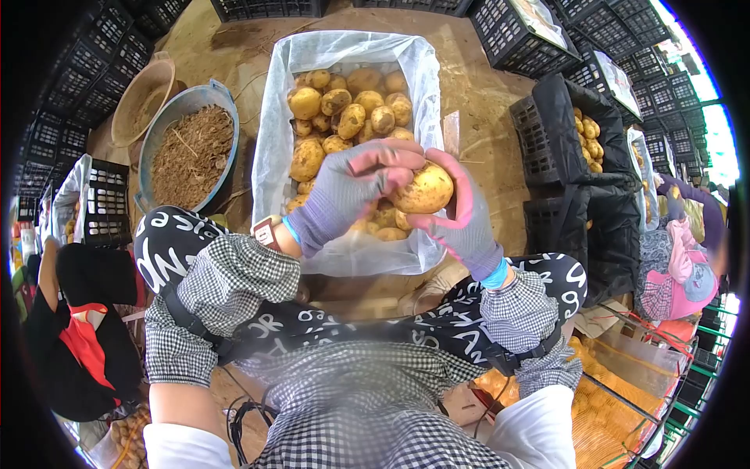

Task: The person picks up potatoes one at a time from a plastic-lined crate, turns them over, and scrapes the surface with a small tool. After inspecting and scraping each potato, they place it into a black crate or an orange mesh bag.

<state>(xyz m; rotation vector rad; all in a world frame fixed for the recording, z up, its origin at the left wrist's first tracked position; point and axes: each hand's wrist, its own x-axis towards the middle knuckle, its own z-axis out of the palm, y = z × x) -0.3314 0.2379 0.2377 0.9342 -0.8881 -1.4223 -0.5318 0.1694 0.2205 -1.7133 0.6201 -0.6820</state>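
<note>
A yellow potato [426,190] with brown soil specks is held up over a lined crate. My right hand [466,215], in a grey and pink glove, wraps round its right side with thumb below and fingers above. My left hand [355,184], gloved alike, has its fingers curled against the potato's left side; whether anything small is between them I cannot make out. Below both hands stands the crate with a white liner [269,141], filled with potatoes [336,102], several still marked with soil. My forearms partly hide its near end.
At left stand a blue tub [226,102] of dry brown debris and a tan basin [125,117]. Black crates [539,141] with potatoes line the right, and more crates [269,8] stand behind. Other people [680,266] sit at right and left. A mesh potato sack [609,406] lies lower right.
</note>
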